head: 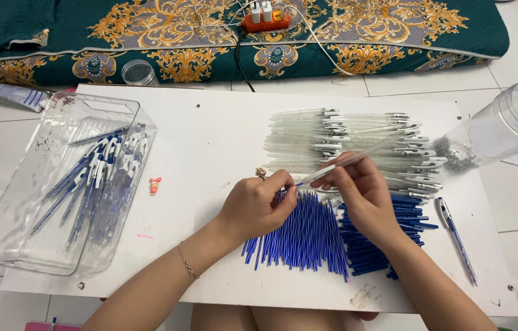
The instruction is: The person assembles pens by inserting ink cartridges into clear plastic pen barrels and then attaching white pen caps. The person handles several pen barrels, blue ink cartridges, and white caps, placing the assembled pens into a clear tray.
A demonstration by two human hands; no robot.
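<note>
My left hand (258, 205) pinches a thin blue refill (288, 189) by its end, over a fan of blue refills (299, 236) lying on the white board (210, 135). My right hand (360, 190) holds a clear pen barrel (348, 162) tilted up to the right, its lower end meeting the refill's tip. Behind the hands lies a pile of clear pen barrels with white clips (345, 138). A heap of blue pen parts (409, 220) sits under my right wrist.
A clear plastic tray (20, 202) at the left holds several finished blue pens (96, 178). One finished pen (455, 236) lies at the right. A tipped clear jar (504, 125) with small springs is at the far right. A small pink figure (155, 185) lies beside the tray. A patterned cushion and power strip (265, 18) are behind.
</note>
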